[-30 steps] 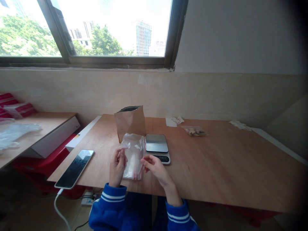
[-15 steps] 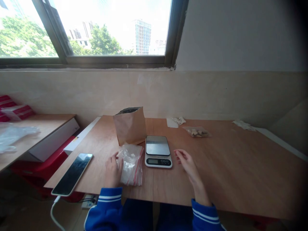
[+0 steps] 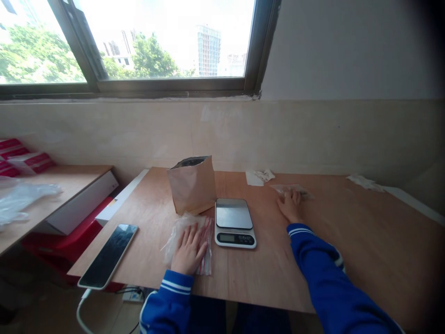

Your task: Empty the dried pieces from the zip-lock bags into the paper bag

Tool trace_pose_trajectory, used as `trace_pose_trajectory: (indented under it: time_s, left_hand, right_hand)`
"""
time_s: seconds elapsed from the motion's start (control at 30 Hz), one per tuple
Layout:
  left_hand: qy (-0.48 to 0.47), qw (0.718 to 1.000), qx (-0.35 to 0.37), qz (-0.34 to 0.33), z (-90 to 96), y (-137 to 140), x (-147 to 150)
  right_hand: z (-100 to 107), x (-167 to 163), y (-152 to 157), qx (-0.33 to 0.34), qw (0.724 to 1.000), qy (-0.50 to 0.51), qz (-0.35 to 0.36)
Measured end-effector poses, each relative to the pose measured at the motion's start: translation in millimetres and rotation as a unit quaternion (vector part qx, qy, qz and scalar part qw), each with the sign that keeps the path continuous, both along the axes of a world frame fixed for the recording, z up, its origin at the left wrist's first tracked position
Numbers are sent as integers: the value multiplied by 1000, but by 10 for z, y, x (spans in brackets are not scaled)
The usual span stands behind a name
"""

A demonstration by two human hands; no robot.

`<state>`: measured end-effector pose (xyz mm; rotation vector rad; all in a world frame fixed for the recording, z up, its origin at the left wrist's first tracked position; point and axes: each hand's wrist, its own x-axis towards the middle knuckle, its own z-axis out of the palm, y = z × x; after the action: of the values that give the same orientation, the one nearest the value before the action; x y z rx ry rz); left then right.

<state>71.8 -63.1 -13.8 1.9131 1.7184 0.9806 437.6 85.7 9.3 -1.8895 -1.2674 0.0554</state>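
Observation:
My left hand (image 3: 188, 250) lies flat, fingers outstretched, on a stack of clear zip bags (image 3: 207, 260) with red seal lines. Over at the back right, my right hand (image 3: 290, 207) rests its spread fingers on a filled clear zip bag (image 3: 305, 194) and covers much of it. Its small brownish contents are mostly hidden now. Between the hands stands a white kitchen scale (image 3: 233, 214) with a bare silver platform; its display looks blank. Behind the stack of bags, a brown paper pouch (image 3: 193, 186) stands upright with its top open.
A phone (image 3: 108, 257) with a white charging cable (image 3: 79, 306) lies at the table's left edge. Crumpled white tissue (image 3: 264, 175) sits by the wall, and more white scraps (image 3: 365, 182) lie farther right. A second table (image 3: 83, 174) with plastic bags is at left.
My right hand has gone from beside the scale forward and right onto the filled bag. My left hand has shifted right and flattened onto the stack of zip bags. The view has shifted slightly.

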Motion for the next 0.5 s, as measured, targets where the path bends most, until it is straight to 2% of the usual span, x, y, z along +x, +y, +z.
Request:
trace_pose_trajectory:
  time_s: [0.17, 0.33, 0.43, 0.5]
  left_hand:
    - [-35, 999, 11, 16, -11, -46, 35]
    - [2, 999, 44, 29, 62, -35, 54]
    - [20, 995, 78, 58, 191, -38, 45]
    - [4, 992, 98, 76, 349, -72, 76]
  right_hand:
    - [-237, 29, 10, 12, 999, -10, 44]
    - [-389, 49, -170, 104, 989, 0, 101]
    - [-297, -30, -487, 149, 974, 124, 116]
    - [-153, -155, -776, 184, 949, 241, 83]
